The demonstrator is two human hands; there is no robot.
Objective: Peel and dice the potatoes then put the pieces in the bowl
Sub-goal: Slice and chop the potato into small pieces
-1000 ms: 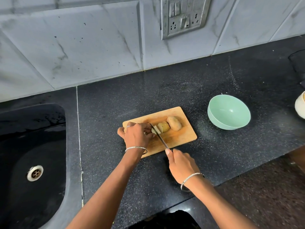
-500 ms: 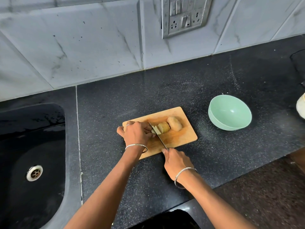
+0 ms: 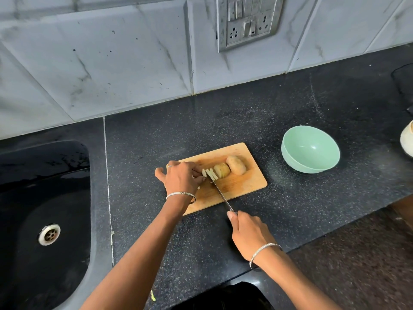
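The right hand [image 3: 250, 236] has drawn back, gripping the knife [image 3: 220, 192] against the half-sliced potato [image 3: 223, 170] on the cutting board [image 3: 245, 184], while the left hand [image 3: 181, 177] pinches cut slices [image 3: 209, 173].

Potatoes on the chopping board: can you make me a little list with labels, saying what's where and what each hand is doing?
Board: wooden cutting board on the black counter
Whole potato: at the board's right end
Half-cut potato: right next to it, on its left
Cut strips: pale, left of the half-cut potato
Left hand: fingers curled on the cut strips
Right hand: holds the knife, tip at the strips
Bowl: mint green bowl, empty, right of the board
Sink: black, far left
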